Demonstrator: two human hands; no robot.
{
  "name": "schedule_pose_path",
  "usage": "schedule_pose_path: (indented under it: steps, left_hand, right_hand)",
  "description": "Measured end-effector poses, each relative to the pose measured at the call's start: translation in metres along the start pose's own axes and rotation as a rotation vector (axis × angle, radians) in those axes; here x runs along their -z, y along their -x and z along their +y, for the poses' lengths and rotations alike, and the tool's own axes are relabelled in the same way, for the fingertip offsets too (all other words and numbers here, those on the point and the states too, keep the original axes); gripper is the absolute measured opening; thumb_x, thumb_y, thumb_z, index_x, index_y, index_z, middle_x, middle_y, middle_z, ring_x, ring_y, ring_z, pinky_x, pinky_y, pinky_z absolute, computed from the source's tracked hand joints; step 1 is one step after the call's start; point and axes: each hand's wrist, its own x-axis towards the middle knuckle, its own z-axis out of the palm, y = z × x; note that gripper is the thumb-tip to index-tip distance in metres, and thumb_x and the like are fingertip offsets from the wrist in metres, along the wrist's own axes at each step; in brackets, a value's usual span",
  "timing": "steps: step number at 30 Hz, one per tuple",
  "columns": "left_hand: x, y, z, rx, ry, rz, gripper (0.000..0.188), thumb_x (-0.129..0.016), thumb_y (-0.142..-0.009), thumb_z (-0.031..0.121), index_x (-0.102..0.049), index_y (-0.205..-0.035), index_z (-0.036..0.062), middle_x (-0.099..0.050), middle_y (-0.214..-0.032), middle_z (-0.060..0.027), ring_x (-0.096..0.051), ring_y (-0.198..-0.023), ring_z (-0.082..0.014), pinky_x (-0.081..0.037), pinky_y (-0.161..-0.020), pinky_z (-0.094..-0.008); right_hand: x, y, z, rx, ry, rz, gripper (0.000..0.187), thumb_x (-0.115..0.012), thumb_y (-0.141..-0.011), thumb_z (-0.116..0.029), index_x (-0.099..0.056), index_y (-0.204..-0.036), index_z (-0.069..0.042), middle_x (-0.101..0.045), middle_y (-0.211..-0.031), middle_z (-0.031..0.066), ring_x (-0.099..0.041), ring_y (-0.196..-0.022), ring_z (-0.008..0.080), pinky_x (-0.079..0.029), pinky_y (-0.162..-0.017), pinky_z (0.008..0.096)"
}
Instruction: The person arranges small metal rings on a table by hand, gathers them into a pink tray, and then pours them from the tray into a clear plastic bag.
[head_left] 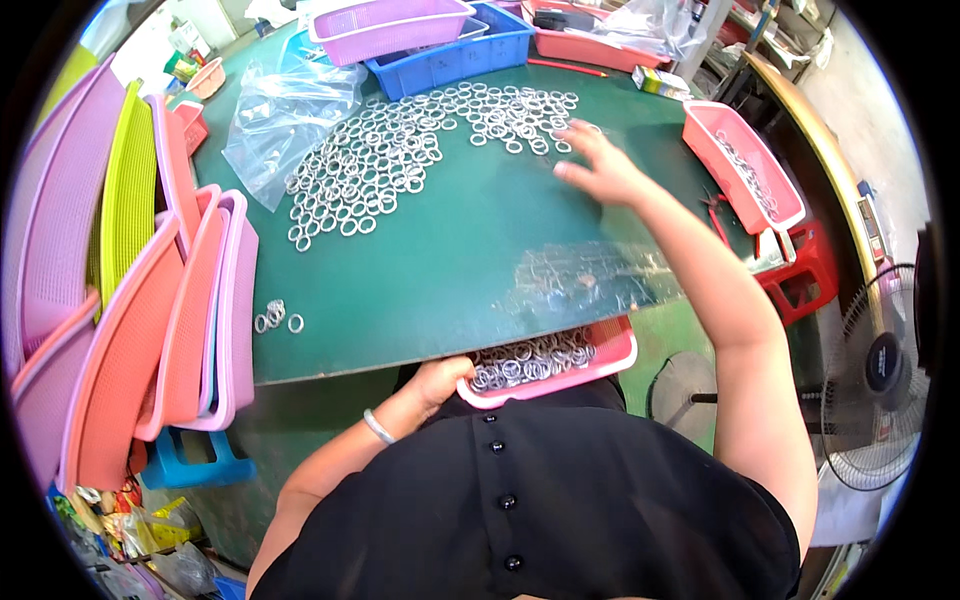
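Many small silvery metal rings (365,165) lie spread over the far half of the green table (450,260). My right hand (600,170) reaches over the tabletop with fingers apart, beside the right end of a smaller group of rings (515,115). Down at the table's near edge, my left hand (445,380) grips the left end of a pink plastic basket (560,386). That basket sits on my lap, partly under the table edge, and holds a heap of rings (530,362). A few loose rings (275,317) lie at the table's left near corner.
Stacked plastic baskets (190,300) lean along the left side. Behind the rings stand a blue basket (455,55), a purple basket (390,25) and a clear plastic bag (285,125). Rightward are another pink basket (745,165), red-handled pliers (717,220) and a fan (880,365).
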Motion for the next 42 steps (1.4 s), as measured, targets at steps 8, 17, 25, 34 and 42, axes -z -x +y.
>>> schedule_pose_path:
  steps: [8,17,25,34,42]
  left_hand:
    - [0.023,-0.007,-0.006,-0.02,-0.358,-0.142,0.012,-0.058,-0.074,0.006,-0.062,-0.078,-0.005,-0.062,-0.076,-0.0053,-0.055,-0.072,-0.0142,-0.046,-0.065,-0.0314]
    - [0.022,-0.008,-0.002,-0.202,-0.416,-0.239,0.015,-0.056,-0.074,0.006,-0.06,-0.083,-0.0063,-0.062,-0.078,-0.0092,-0.056,-0.072,-0.017,-0.046,-0.067,-0.0331]
    - [0.005,-0.001,0.012,-0.114,-0.183,-0.157,0.021,-0.052,-0.071,0.0,-0.06,-0.09,-0.0066,-0.059,-0.086,-0.0055,-0.054,-0.079,-0.0161,-0.046,-0.071,-0.031]
    - [0.009,-0.007,0.0,-0.104,-0.113,-0.148,0.028,-0.051,-0.069,-0.003,-0.06,-0.096,-0.0074,-0.06,-0.092,-0.007,-0.057,-0.081,-0.0162,-0.048,-0.07,-0.0291]
    - [0.004,-0.009,-0.004,-0.145,-0.002,-0.153,0.034,-0.047,-0.065,-0.005,-0.06,-0.096,-0.0071,-0.061,-0.089,-0.0063,-0.057,-0.076,-0.0158,-0.047,-0.064,-0.0284]
  right_hand:
    - [-0.032,-0.12,0.055,-0.299,0.095,-0.089,0.07,-0.048,-0.08,-0.068,-0.039,-0.139,-0.031,-0.025,-0.149,0.0156,-0.019,-0.139,0.0352,-0.016,-0.11,0.0525]
    - [-0.053,-0.088,-0.032,0.129,0.193,-0.277,0.063,-0.051,-0.08,-0.064,-0.046,-0.134,-0.031,-0.031,-0.147,0.011,-0.021,-0.136,0.0401,-0.016,-0.107,0.0604]
    - [-0.046,-0.019,-0.117,0.387,0.198,-0.323,0.067,-0.057,-0.081,-0.055,-0.039,-0.139,-0.028,-0.022,-0.15,0.0157,-0.018,-0.137,0.0438,-0.015,-0.105,0.0648]
    - [0.011,0.025,-0.093,0.221,-0.268,-0.12,0.049,-0.059,-0.087,-0.023,-0.046,-0.133,-0.014,-0.036,-0.143,0.0169,-0.038,-0.129,0.0369,-0.034,-0.105,0.0416]
    - [0.001,0.08,-0.118,0.139,-0.163,-0.08,0.025,-0.066,-0.078,-0.013,-0.063,-0.102,-0.004,-0.058,-0.095,0.0122,-0.058,-0.09,0.0311,-0.048,-0.08,0.0375]
